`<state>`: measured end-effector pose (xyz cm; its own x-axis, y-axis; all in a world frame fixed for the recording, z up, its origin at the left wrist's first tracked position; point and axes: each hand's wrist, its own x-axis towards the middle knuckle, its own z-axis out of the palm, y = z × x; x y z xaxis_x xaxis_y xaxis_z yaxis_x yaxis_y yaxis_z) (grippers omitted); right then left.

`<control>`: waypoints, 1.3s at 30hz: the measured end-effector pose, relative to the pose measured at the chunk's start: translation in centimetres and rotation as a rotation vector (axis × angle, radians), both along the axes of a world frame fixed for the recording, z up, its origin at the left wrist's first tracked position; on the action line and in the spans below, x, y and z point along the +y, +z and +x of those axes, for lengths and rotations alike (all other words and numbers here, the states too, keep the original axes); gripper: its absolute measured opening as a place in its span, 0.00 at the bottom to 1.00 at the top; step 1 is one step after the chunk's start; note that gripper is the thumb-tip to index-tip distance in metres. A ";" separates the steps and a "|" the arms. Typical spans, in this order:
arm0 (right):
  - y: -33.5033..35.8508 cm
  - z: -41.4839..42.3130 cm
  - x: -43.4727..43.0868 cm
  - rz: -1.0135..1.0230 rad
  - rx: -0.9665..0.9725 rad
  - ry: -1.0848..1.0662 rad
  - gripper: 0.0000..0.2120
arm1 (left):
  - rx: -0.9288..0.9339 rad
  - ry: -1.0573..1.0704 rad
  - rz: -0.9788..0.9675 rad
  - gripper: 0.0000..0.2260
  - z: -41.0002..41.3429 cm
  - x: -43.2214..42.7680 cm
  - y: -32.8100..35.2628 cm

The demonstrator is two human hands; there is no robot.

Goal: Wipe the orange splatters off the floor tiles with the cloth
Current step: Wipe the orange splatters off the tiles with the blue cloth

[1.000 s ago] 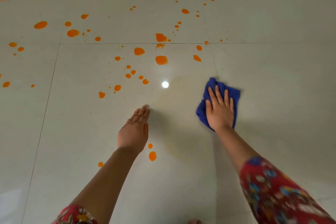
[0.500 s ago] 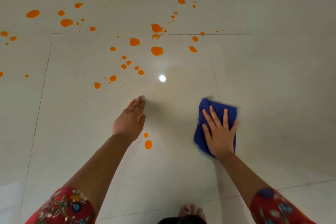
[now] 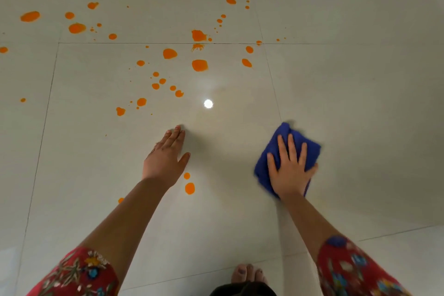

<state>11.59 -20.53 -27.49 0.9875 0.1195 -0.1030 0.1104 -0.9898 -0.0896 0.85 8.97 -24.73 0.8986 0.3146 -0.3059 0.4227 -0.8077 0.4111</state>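
The right hand (image 3: 290,170) and the blue cloth (image 3: 313,154) under it now lie nearer the person than a second ago, pulled back along the tile seam. The cloth sits skewed, with one corner pointing away. The left hand (image 3: 164,163) spreads its thumb wider. A bare foot (image 3: 248,274) now shows at the bottom edge.

Single head-worn wide-angle view, looking steeply down, close over floor tiles (image 3: 360,103)
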 end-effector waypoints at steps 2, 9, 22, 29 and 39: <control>0.2 3.6 3.9 0.039 0.023 -0.049 0.32 | 0.020 -0.010 -0.018 0.30 0.0 -0.2 0.0; -0.2 -3.4 8.2 0.042 0.033 0.625 0.25 | 0.153 -0.471 0.202 0.36 -2.0 2.7 4.0; -0.3 -6.6 9.9 -0.023 0.043 0.864 0.28 | 0.268 0.003 0.123 0.57 -17.5 8.1 1.1; 0.0 -3.0 6.3 -0.039 0.034 0.420 0.28 | 0.188 0.114 0.092 0.60 -18.8 8.5 -0.3; 0.3 -7.3 6.3 -0.056 0.077 0.986 0.27 | 0.134 0.155 0.119 0.55 -21.2 8.2 -0.6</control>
<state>4.29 -14.21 -27.21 0.4392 0.8773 -0.1937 0.8830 -0.4613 -0.0868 -20.32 17.20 -25.37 0.7904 0.4869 -0.3717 0.5901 -0.7680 0.2488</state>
